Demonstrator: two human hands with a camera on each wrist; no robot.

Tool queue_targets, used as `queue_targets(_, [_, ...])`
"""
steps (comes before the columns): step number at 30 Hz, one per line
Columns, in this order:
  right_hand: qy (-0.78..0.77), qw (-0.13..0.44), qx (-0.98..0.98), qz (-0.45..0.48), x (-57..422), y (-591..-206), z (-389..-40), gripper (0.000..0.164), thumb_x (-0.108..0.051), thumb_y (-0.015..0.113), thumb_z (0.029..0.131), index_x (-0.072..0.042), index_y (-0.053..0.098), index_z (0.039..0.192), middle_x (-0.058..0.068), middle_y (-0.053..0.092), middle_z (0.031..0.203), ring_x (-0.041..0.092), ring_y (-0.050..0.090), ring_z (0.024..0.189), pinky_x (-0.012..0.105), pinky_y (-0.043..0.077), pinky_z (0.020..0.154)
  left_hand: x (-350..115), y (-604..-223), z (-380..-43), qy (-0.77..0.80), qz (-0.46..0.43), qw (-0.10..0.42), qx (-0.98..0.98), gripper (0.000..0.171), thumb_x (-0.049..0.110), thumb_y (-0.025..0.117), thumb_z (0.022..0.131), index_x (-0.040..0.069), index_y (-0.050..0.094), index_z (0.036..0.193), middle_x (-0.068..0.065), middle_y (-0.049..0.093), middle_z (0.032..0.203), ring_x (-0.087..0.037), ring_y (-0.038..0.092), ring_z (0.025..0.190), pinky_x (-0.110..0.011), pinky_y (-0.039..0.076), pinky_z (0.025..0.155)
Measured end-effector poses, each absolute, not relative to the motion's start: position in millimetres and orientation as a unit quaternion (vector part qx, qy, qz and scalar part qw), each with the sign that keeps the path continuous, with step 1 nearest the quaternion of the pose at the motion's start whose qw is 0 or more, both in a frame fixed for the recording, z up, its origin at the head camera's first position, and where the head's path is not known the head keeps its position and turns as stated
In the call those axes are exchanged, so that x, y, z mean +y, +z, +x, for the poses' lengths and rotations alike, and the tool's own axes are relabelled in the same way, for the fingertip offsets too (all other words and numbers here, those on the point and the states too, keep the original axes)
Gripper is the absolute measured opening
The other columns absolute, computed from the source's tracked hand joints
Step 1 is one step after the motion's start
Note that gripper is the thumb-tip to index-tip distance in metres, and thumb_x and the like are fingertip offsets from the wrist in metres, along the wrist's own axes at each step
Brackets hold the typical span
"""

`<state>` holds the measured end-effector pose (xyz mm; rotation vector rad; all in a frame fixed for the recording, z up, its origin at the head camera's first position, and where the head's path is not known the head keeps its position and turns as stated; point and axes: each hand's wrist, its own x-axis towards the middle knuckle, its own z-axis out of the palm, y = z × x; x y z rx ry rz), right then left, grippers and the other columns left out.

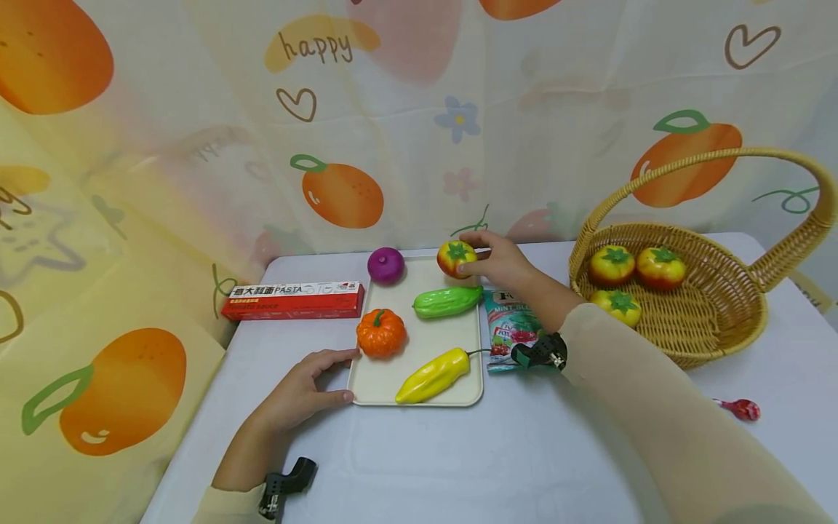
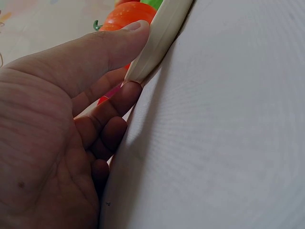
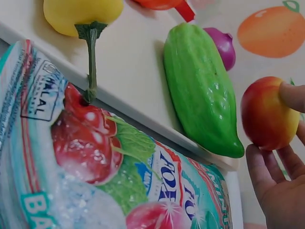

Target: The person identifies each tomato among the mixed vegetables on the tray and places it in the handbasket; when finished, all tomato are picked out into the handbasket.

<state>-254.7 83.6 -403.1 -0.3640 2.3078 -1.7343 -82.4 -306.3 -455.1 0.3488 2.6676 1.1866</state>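
My right hand (image 1: 500, 260) holds a red-and-yellow toy persimmon (image 1: 456, 258) between thumb and fingers, at the back right corner of the cream tray (image 1: 428, 273). In the right wrist view the persimmon (image 3: 268, 113) is beside the tip of a bumpy green toy cucumber (image 3: 202, 90). At the tray's left edge, near the front corner, the thumb and forefinger of my left hand (image 1: 301, 389) touch the rim (image 2: 155, 43). On the tray are the cucumber, a purple toy onion (image 1: 386, 266), an orange toy pumpkin (image 1: 381, 333) and a yellow toy pepper (image 1: 432, 376).
A wicker basket (image 1: 753, 306) with three more persimmons (image 1: 661, 268) stands at the right, its handle arching high. A teal candy bag (image 1: 507, 327) lies along the tray's right side. Left of the tray lies a red pasta box (image 1: 294, 302). A red wrapped lollipop (image 1: 743, 409) is at far right.
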Motion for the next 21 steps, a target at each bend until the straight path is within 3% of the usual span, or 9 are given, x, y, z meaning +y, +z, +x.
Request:
queue_targets(10, [-0.609,0.125,0.772,-0.131,86.7,-398.5,-246.9,0.065,-0.007,0.080,0.095,-0.005,0.052,0.154,0.016,0.054,0.150,0.036,0.057,0.130,0.045,0.053,0.109,-304.4,-451.8,-82.8,0.398,0.104,0.110,0.905,0.068,0.020,0.091,0.086,0.020,0.064,0.149,-0.007,0.061,0.149,-0.036,0.050,0.142,-0.066,0.035,0.120])
queue_targets(21, [-0.628,0.156,0.751,-0.131,93.2,-387.7,-234.7,0.064,-0.007,0.080,0.094,-0.006,0.049,0.150,0.018,0.051,0.147,0.034,0.057,0.125,0.030,0.058,0.096,-304.6,-457.6,-83.9,0.405,0.095,0.113,0.902,0.069,0.019,0.092,0.085,0.023,0.065,0.148,-0.004,0.060,0.150,-0.036,0.049,0.143,-0.065,0.036,0.120])
